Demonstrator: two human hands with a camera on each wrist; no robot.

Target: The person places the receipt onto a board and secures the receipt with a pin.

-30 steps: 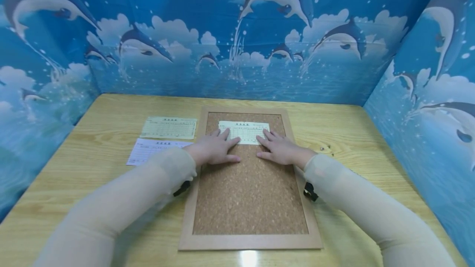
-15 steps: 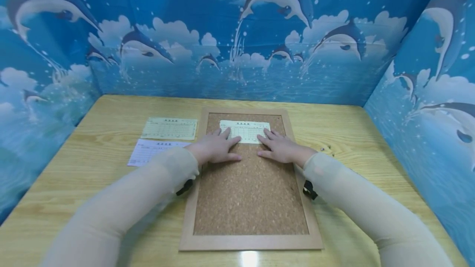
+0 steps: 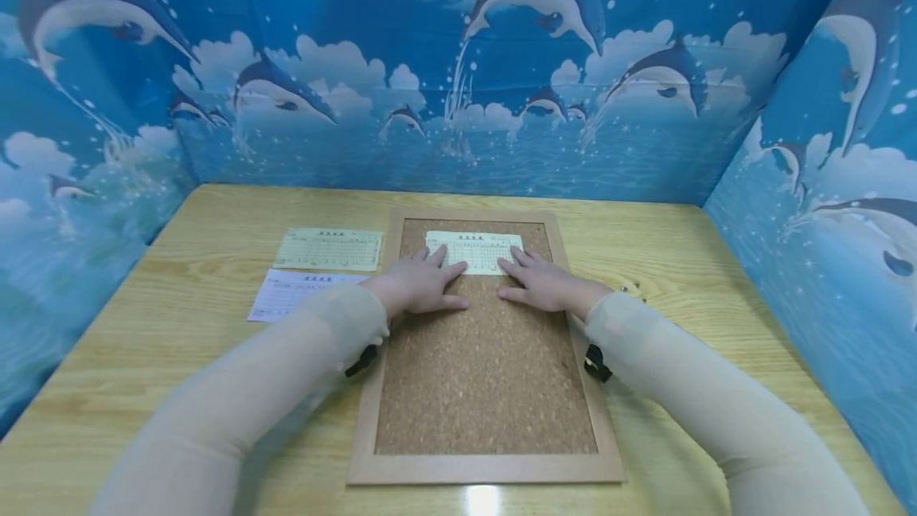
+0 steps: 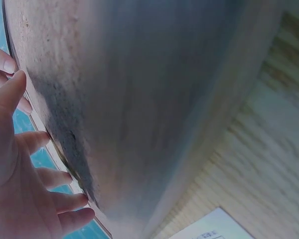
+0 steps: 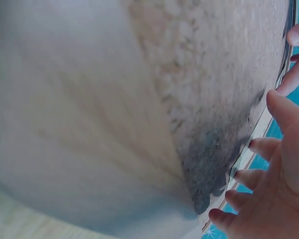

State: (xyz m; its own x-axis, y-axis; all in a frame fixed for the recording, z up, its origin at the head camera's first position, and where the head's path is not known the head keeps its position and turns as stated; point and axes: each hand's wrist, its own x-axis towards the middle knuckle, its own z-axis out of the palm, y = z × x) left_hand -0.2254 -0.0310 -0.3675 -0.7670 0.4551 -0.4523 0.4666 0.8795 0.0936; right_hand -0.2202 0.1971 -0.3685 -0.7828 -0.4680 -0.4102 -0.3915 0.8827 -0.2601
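A pale green printed form [image 3: 478, 252] lies flat on the upper part of a wood-framed cork board [image 3: 487, 381]. My left hand [image 3: 417, 285] rests with spread fingers on the form's left side, thumb on the cork just below it. On the right side, my right hand [image 3: 546, 287] touches the form in the same way. The left wrist view shows the left palm [image 4: 20, 184] with fingers extended at the board. In the right wrist view the right palm [image 5: 284, 179] appears likewise, and the form itself is hard to make out.
Left of the board lie a yellowish-green form [image 3: 329, 249] and a white form [image 3: 290, 297], the latter partly behind the left sleeve [image 3: 286, 365]. Several small metallic pieces [image 3: 632, 288] sit right of the board. Dolphin-print cloth [image 3: 458, 134] walls the wooden table [image 3: 666, 245].
Both hands and the form have slid slightly toward the board's far edge. The fingers keep their spread on the paper.
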